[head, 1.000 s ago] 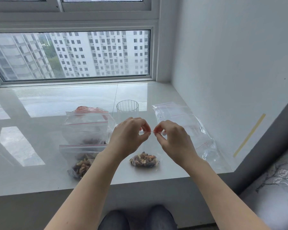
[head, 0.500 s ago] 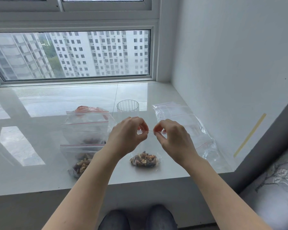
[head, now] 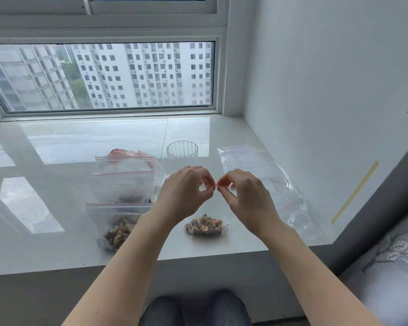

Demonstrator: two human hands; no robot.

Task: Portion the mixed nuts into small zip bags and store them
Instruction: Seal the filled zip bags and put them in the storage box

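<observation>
So both my left hand (head: 186,191) and right hand (head: 245,196) were pinching the zip of a filled bag (head: 206,225), two nut bags (head: 120,208) looked done beside it, spare empties (head: 257,168) left.

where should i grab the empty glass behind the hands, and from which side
Grip the glass around its ribbed wall, coming from the front right. It stands upright with its mouth open, and the zip bags crowd its left, so that side looks tighter.

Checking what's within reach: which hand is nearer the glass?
Left. The left hand sits just in front of the glass; the right hand is farther off, toward the wall.
</observation>
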